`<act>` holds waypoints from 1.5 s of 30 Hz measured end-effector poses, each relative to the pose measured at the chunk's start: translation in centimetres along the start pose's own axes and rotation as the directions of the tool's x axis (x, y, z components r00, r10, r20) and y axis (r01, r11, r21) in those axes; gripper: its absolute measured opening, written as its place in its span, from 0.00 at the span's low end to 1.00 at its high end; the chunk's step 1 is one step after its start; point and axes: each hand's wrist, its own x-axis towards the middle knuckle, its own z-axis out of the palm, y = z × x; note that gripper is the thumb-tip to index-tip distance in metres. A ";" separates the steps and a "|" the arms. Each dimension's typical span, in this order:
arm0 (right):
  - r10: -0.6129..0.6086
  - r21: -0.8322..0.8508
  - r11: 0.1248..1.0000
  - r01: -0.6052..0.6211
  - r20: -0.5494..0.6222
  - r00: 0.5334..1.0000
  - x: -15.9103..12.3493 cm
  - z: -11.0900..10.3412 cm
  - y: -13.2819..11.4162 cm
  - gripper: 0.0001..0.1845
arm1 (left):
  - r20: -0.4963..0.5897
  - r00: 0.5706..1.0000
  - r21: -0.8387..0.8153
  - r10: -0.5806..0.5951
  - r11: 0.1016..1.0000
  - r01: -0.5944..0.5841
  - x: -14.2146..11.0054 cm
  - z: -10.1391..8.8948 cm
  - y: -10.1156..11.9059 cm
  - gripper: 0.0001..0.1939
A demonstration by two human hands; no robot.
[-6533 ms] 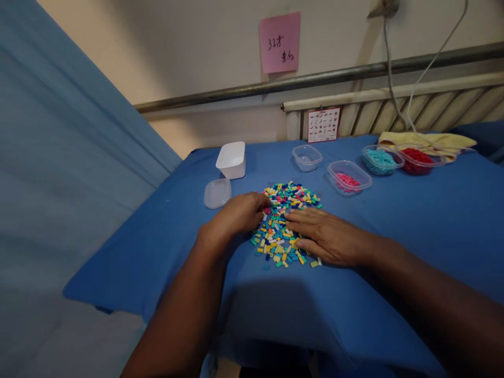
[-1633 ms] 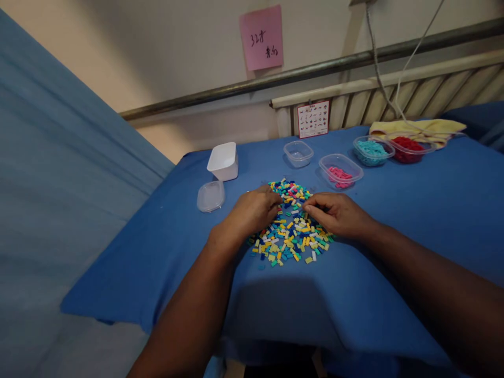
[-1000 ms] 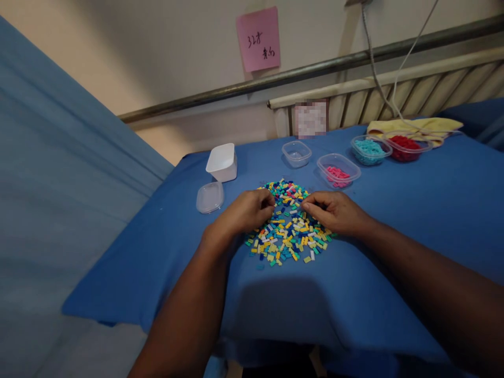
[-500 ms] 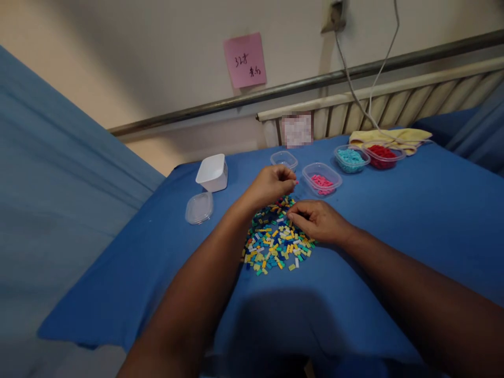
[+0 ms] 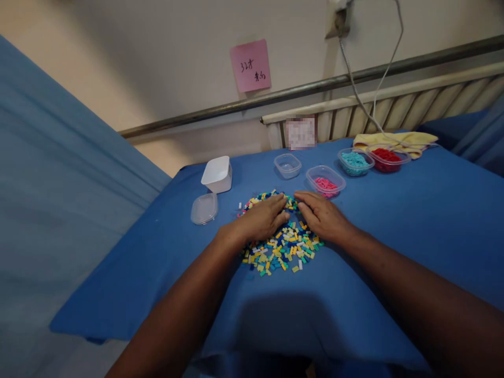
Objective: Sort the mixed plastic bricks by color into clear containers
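A pile of small toy building bricks (image 5: 281, 251) in yellow, white, blue, green and teal, with a few pink ones, is spread on the blue cloth. My left hand (image 5: 264, 218) lies over the pile's left and middle part, fingers stretched out, hiding bricks beneath it. At the pile's right edge, my right hand (image 5: 321, 214) rests with its fingers extended toward the left one. Neither hand shows anything held. Just behind my right hand stands a clear tub of pink bricks (image 5: 326, 181).
Behind the pile are a white box (image 5: 218, 175), a clear lid (image 5: 204, 209) and a clear tub (image 5: 287, 166). Tubs of turquoise pieces (image 5: 355, 162) and red pieces (image 5: 388, 159) stand back right by a yellow cloth (image 5: 395, 144). A blue curtain (image 5: 71, 199) hangs left.
Half a second ago my left hand pinched a small pink brick near the pink tub; it has come back down onto the pile and opened. My right hand's pinched fingers have straightened.
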 end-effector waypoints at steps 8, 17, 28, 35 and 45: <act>-0.042 -0.182 0.978 0.103 0.314 0.949 -0.3 0.5 -0.3 0.28 | 0.120 0.973 0.059 -0.197 0.980 0.191 -7.2 1.0 1.0 0.46; -0.121 -0.121 0.972 0.201 0.476 0.871 -0.6 -0.2 -1.5 0.30 | 0.110 0.977 -0.004 -0.185 0.982 0.187 -9.1 1.7 2.7 0.46; -0.084 -0.158 0.974 0.162 0.410 0.908 -0.9 -1.2 -0.6 0.31 | 0.019 0.979 0.022 -0.203 0.979 0.202 -5.7 2.1 3.7 0.44; -0.135 -0.143 0.967 0.210 0.412 0.901 -1.2 -2.4 -1.0 0.28 | 0.030 0.982 0.036 -0.186 0.982 0.185 -8.6 2.3 4.5 0.42; -0.274 0.005 0.946 0.324 0.548 0.790 -1.2 -2.6 -4.4 0.26 | 0.020 0.960 -0.007 -0.280 0.960 0.280 -12.1 2.6 5.0 0.42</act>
